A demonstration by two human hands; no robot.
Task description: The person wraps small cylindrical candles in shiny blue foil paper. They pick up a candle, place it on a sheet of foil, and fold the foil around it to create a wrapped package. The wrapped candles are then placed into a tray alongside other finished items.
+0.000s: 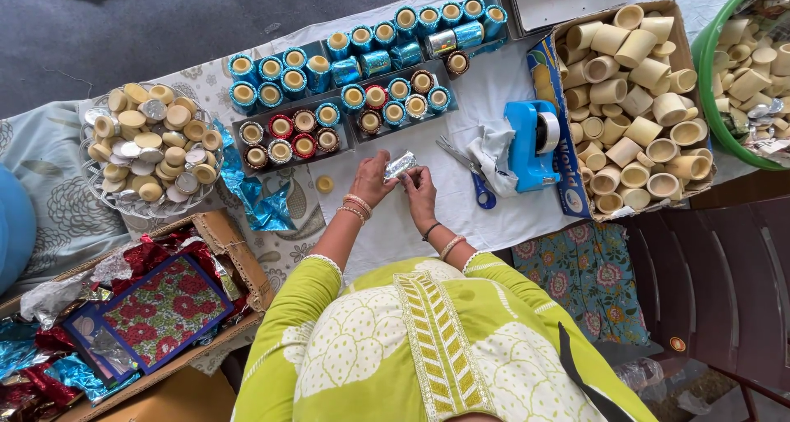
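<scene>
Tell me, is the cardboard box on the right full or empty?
Full. The cardboard box is packed to its rim with plain beige cups, upright and tipped.

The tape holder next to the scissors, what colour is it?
Bright blue. The tape dispenser shows best in the head view, right of the scissors.

A small home craft workshop is suggested: a cloth-covered tabletop (494,84) is crowded with trays of foil-wrapped rings (362,68), a cardboard box of bare rings (634,101), a blue tape dispenser (531,146), scissors (469,171) and foil scraps (255,195).
</scene>
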